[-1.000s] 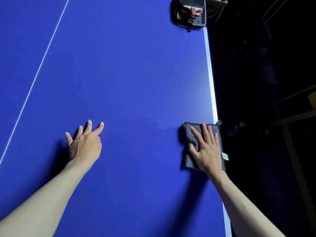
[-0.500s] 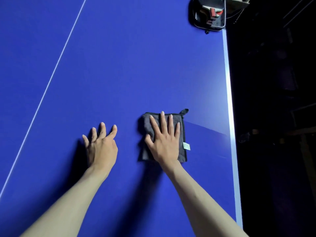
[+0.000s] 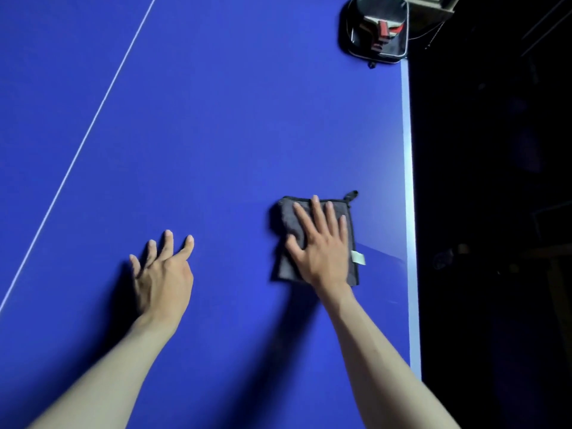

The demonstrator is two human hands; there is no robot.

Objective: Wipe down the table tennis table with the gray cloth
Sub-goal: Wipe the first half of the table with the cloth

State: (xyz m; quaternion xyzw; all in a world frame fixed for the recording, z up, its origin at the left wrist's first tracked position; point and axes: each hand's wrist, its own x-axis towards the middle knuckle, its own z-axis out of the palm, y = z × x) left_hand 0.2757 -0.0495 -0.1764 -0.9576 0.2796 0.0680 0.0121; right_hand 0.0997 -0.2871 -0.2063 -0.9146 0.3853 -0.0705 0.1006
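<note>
The blue table tennis table (image 3: pixel 232 134) fills most of the head view. A folded gray cloth (image 3: pixel 284 267) with a small white tag and a hanging loop lies flat on it, a little in from the right edge. My right hand (image 3: pixel 322 249) presses on the cloth with straight, spread fingers and covers its middle. About a hand's width to the left, my left hand (image 3: pixel 164 274) rests on the bare table surface with its fingers spread, holding nothing.
A black open case (image 3: pixel 376 29) holding red and black paddles lies at the far right corner. A white centre line (image 3: pixel 102 97) runs diagonally at the left. Beyond the table's white right edge stripe (image 3: pixel 408 181) the room is dark.
My right hand slid the cloth left from the table's right edge, then partway back toward that edge. My left hand stayed flat on the table.
</note>
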